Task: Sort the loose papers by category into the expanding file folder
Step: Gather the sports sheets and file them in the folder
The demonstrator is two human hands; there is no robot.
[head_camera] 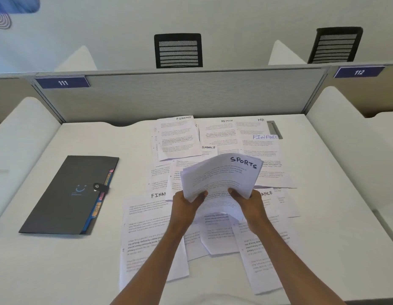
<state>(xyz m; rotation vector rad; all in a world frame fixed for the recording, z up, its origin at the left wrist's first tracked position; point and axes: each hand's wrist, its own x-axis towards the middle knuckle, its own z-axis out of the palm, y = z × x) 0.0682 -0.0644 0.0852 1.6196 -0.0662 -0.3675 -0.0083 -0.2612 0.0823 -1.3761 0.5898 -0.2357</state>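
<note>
— Holding what, and where?
— The left hand (184, 206) and right hand (251, 204) pinch the SPORTS stack (219, 175) by its near edge, thumbs on top, over the desk (334, 172).
— And the expanding file folder (65, 194)?
— Closed, well left, long axis near-to-far; the left hand is nearer.

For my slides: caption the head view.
A SPORTS-topped stack gripped by left hand and right hand above loose papers; folder closed.

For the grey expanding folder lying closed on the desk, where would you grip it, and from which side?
Likely its right long edge, beside the snap strap, coming from the right with the left hand. The expanding folder lies flat and closed, and coloured tabs protrude there, offering a lip. That hand holds the paper stack.
</note>
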